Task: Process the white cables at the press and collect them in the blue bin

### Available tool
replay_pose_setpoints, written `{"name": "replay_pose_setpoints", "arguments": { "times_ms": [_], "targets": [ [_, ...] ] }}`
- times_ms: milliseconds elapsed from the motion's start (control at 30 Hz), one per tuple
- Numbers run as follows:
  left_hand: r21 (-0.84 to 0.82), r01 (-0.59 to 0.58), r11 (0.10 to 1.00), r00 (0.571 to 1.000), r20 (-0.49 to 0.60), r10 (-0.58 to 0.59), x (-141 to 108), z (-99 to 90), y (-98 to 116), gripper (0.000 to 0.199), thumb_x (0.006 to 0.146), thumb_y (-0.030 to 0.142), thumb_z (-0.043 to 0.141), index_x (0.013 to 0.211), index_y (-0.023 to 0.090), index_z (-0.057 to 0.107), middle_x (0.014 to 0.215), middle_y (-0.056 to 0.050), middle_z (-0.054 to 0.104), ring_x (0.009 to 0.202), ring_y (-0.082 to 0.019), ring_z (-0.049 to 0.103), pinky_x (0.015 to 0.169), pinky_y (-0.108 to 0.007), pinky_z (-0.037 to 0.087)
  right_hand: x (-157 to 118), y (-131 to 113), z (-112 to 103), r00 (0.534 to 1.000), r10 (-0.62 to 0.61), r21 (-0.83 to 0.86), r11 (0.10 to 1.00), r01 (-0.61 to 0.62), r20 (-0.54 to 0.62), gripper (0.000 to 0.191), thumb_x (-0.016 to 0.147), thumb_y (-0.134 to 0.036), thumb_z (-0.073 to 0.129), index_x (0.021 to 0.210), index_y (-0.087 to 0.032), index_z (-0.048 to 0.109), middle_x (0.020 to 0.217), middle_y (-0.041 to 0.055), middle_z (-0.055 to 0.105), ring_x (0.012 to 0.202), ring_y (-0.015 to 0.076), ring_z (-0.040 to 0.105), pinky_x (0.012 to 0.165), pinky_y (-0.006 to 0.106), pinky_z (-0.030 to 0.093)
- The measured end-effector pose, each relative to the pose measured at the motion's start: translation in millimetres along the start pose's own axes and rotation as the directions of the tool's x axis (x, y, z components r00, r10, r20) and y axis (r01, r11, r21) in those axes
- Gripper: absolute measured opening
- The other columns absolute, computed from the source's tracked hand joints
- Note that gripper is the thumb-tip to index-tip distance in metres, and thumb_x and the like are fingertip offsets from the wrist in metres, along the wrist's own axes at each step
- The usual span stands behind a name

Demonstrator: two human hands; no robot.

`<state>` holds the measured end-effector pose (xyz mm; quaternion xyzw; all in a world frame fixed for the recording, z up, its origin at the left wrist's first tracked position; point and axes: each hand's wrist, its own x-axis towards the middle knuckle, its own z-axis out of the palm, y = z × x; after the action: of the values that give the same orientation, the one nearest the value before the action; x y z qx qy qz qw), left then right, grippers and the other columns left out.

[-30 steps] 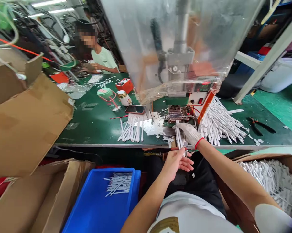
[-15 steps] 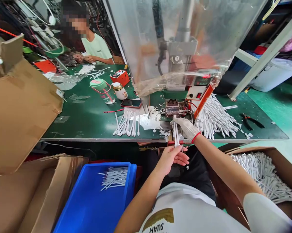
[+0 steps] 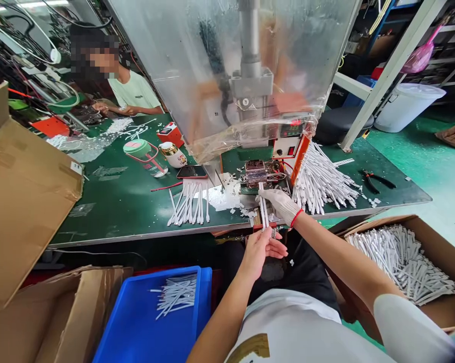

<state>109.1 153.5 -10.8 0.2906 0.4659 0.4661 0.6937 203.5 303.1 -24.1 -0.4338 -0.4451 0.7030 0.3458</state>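
A short bundle of white cables [image 3: 263,212] stands nearly upright just below the metal die block of a bench press [image 3: 256,172]. My right hand [image 3: 281,204], in a white glove with a red band at the wrist, pinches the bundle's upper part. My left hand [image 3: 258,252], bare, holds its lower end from below, with the fingers curled around it. A small metal piece [image 3: 273,233] shows beside the left fingers, but I cannot tell what it is.
A large pile of white cables [image 3: 321,180] lies right of the press, and another batch [image 3: 189,204] lies left of it on the green bench [image 3: 117,201]. Below are a blue tray [image 3: 147,327] and a cardboard box [image 3: 401,262], both holding cables. A co-worker [image 3: 131,93] sits across the bench.
The whole scene has shifted left and up in view as my head turned. Both hands keep hold of the white cables under the press.
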Motion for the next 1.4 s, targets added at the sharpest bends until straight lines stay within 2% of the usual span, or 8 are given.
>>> {"name": "replay_pose_setpoints", "arguments": {
  "times_ms": [133,267,367,533,733,1200,1300,1400],
  "targets": [
    [0.019,-0.022,1.0,0.999,0.029,0.021,-4,1.8,-8,0.056,0.082,0.068,0.058,0.085,0.012,0.061,0.063,-0.01,0.072,0.059,-0.021,0.071,0.058,-0.027,0.055,-15,-3,0,0.999,0.01,0.0,1.0,-0.01,0.052,0.034,0.078,-0.046,0.07,0.079,-0.013,0.07,0.064,0.0049,0.064,0.046,0.0105,0.051,0.038,0.019,0.039],
    [-0.011,-0.002,1.0,1.0,-0.001,0.002,-4,2.2,-10,0.056,0.082,0.068,0.059,0.086,0.012,0.062,0.062,-0.009,0.072,0.059,-0.021,0.071,0.057,-0.027,0.054,-34,-7,-1,0.989,0.017,0.013,1.0,-0.019,0.148,0.035,0.075,-0.045,0.075,0.085,-0.012,0.072,0.075,0.0078,0.069,0.059,0.0132,0.06,0.05,0.02,0.046],
    [0.006,0.021,1.0,1.0,0.007,-0.021,-1,1.0,-3,0.057,0.081,0.066,0.061,0.091,0.01,0.065,0.064,-0.008,0.072,0.06,-0.021,0.071,0.057,-0.028,0.055,-41,-11,1,0.99,0.052,0.043,0.997,-0.058,0.134,0.031,0.073,-0.04,0.077,0.083,-0.011,0.073,0.076,0.0086,0.07,0.06,0.0139,0.061,0.051,0.021,0.047],
    [0.074,0.072,0.995,0.996,0.052,-0.076,-4,-1.5,5,0.057,0.08,0.063,0.064,0.102,0.01,0.067,0.069,-0.009,0.073,0.062,-0.021,0.072,0.058,-0.028,0.055,-39,-8,6,0.984,0.125,0.107,0.984,-0.139,0.128,0.019,0.076,-0.03,0.074,0.076,-0.011,0.072,0.077,0.0091,0.07,0.058,0.0135,0.06,0.051,0.021,0.049],
    [0.075,0.114,0.991,0.99,0.073,-0.12,-2,-4.2,4,0.061,0.082,0.067,0.058,0.089,0.008,0.07,0.066,-0.011,0.072,0.058,-0.021,0.071,0.054,-0.027,0.054,-26,6,1,0.988,0.094,0.103,0.989,-0.107,0.125,0.023,0.08,-0.036,0.072,0.081,-0.013,0.074,0.079,0.0085,0.071,0.061,0.0145,0.063,0.053,0.022,0.052],
    [0.042,0.113,0.993,0.992,0.051,-0.115,5,-3.0,6,0.062,0.079,0.069,0.06,0.087,0.009,0.071,0.067,-0.013,0.073,0.059,-0.023,0.071,0.055,-0.029,0.054,-19,12,2,0.995,0.095,0.109,0.99,-0.093,-0.013,0.029,0.079,-0.044,0.07,0.083,-0.015,0.074,0.078,0.0075,0.072,0.062,0.0163,0.063,0.057,0.026,0.053],
    [0.043,0.107,0.993,0.993,0.038,-0.109,5,-2.0,5,0.063,0.078,0.07,0.06,0.087,0.009,0.071,0.067,-0.013,0.073,0.058,-0.022,0.071,0.055,-0.028,0.053,-17,17,5,0.998,0.042,0.156,0.987,-0.034,-0.047,0.028,0.078,-0.044,0.069,0.08,-0.016,0.073,0.08,0.0073,0.071,0.067,0.0174,0.064,0.064,0.028,0.054],
    [0.047,0.101,0.994,0.994,0.031,-0.103,5,-1.1,4,0.064,0.078,0.07,0.06,0.087,0.008,0.071,0.067,-0.013,0.073,0.058,-0.022,0.071,0.054,-0.028,0.053,-16,17,8,0.99,-0.019,0.091,0.995,0.032,-0.142,0.027,0.079,-0.043,0.066,0.075,-0.017,0.072,0.078,0.0063,0.07,0.068,0.0166,0.063,0.067,0.026,0.052]
  ]
}}
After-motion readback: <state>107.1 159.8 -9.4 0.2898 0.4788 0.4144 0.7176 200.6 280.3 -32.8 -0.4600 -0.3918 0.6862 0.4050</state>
